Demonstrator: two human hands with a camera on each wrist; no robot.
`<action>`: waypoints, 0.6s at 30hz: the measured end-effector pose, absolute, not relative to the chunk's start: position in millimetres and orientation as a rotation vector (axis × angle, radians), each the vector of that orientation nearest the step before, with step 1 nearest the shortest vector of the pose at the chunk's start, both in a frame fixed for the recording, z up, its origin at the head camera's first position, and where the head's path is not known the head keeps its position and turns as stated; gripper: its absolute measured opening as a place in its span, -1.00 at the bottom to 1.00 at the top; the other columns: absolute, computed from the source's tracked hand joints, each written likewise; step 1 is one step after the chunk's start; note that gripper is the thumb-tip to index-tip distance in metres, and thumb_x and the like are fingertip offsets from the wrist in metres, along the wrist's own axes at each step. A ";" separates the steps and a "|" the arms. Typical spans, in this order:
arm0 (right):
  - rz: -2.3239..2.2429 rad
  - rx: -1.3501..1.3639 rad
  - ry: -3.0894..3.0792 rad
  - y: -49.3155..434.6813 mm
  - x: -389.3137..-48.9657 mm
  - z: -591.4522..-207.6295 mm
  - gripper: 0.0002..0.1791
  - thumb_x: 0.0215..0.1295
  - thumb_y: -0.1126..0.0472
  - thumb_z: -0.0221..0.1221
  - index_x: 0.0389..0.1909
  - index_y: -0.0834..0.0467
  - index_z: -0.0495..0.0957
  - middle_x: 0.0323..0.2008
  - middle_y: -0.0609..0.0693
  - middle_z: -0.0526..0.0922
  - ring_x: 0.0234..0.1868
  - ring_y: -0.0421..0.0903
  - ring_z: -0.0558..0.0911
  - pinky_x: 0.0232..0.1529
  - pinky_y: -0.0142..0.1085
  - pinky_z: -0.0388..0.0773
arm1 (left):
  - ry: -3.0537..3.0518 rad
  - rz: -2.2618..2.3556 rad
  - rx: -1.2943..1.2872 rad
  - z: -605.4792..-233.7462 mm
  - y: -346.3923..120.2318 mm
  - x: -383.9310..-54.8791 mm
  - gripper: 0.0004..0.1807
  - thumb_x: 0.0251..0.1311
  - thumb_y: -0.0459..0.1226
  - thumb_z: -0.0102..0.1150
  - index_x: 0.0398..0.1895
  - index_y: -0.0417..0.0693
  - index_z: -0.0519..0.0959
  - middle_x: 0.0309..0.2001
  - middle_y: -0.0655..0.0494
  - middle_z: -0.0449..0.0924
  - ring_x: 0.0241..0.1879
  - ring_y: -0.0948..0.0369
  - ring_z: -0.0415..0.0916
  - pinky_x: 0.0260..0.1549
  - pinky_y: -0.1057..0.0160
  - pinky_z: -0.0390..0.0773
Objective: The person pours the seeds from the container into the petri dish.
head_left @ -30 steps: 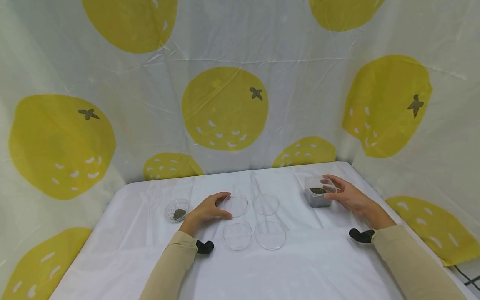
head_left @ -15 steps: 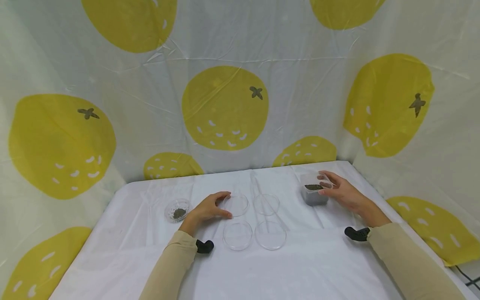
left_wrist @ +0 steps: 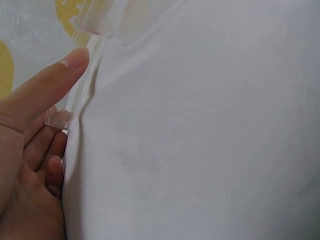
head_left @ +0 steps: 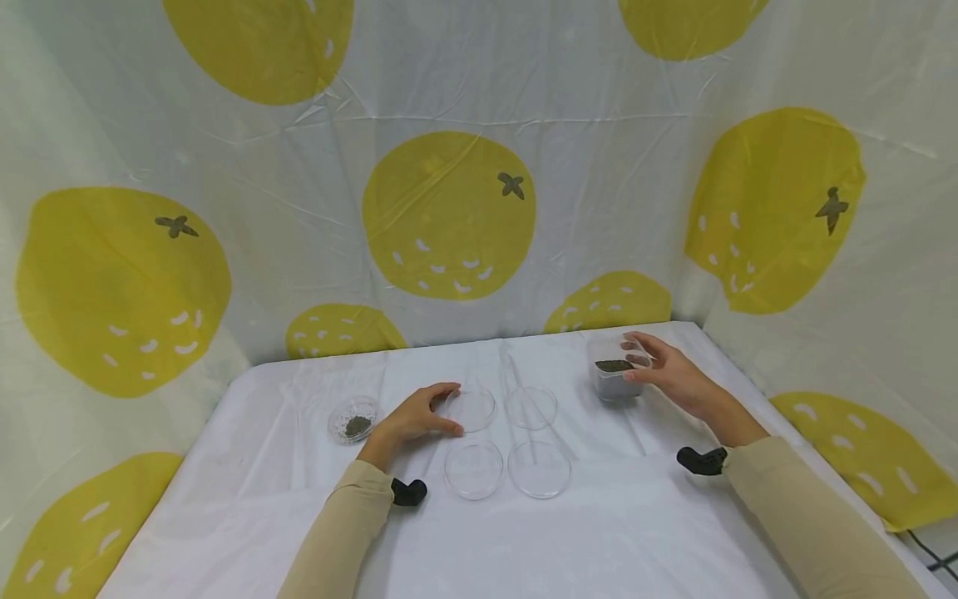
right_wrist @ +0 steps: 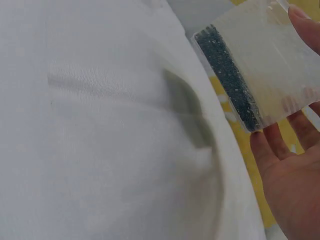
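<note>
My right hand (head_left: 677,378) grips a clear plastic box (head_left: 617,388) by its side, thumb at the near side and fingers behind. Dark granules (right_wrist: 227,75) fill the bottom of the box, which hangs above the table with its shadow on the cloth in the right wrist view. My left hand (head_left: 410,418) holds the edge of a clear petri dish (head_left: 473,410) between thumb and fingers, while the dish sits on the table. Three more clear dishes stand beside it: one to its right (head_left: 532,408), two nearer me, a left dish (head_left: 474,471) and a right dish (head_left: 540,471).
Left of my left hand stands another petri dish (head_left: 341,413) with a small heap of dark granules (head_left: 358,427). A white cloth (head_left: 479,549) covers the table. Behind it hangs a white curtain (head_left: 591,208) printed with yellow fruit.
My right hand has carried the box of granules leftward and slightly toward the back. My left hand and the dishes have stayed in place.
</note>
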State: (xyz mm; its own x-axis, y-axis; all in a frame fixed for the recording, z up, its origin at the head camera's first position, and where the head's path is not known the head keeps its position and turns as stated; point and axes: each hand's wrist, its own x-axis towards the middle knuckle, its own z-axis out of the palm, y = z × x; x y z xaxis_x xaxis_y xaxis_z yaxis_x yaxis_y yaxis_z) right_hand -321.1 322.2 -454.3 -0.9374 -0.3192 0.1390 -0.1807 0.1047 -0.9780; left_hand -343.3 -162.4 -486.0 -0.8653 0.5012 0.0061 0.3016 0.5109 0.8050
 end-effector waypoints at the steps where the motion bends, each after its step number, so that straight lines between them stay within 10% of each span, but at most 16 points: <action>1: -1.964 -0.517 2.256 320.7 -321.6 -453.5 -0.25 0.40 0.42 0.26 0.53 0.15 0.17 0.49 0.39 0.06 0.52 0.44 -0.01 0.12 -0.51 0.46 | 2.525 1.280 0.685 -486.1 -162.4 -343.4 -0.06 -0.01 -0.23 0.66 0.48 -0.16 0.41 0.41 -0.10 0.42 0.47 -0.03 0.24 0.43 0.00 0.22; 18: -1.852 -0.516 2.352 289.2 -330.6 -437.7 -0.12 0.38 0.34 0.33 0.59 0.28 0.06 0.51 0.36 0.14 0.53 0.34 0.10 0.14 -0.47 0.40 | 2.533 1.273 0.689 -486.9 -161.9 -343.4 -0.07 0.02 -0.22 0.65 0.49 -0.16 0.40 0.41 -0.10 0.44 0.44 -0.05 0.28 0.39 -0.07 0.27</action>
State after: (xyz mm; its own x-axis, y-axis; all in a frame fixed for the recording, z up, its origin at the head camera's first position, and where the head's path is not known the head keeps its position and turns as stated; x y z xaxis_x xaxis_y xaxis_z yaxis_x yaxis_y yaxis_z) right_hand -330.6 289.2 -437.7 -0.9370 -0.3257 0.1259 -0.1988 0.2011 -0.9592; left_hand -343.4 -161.9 -486.9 -0.8649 0.5019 0.0106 0.3081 0.5140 0.8005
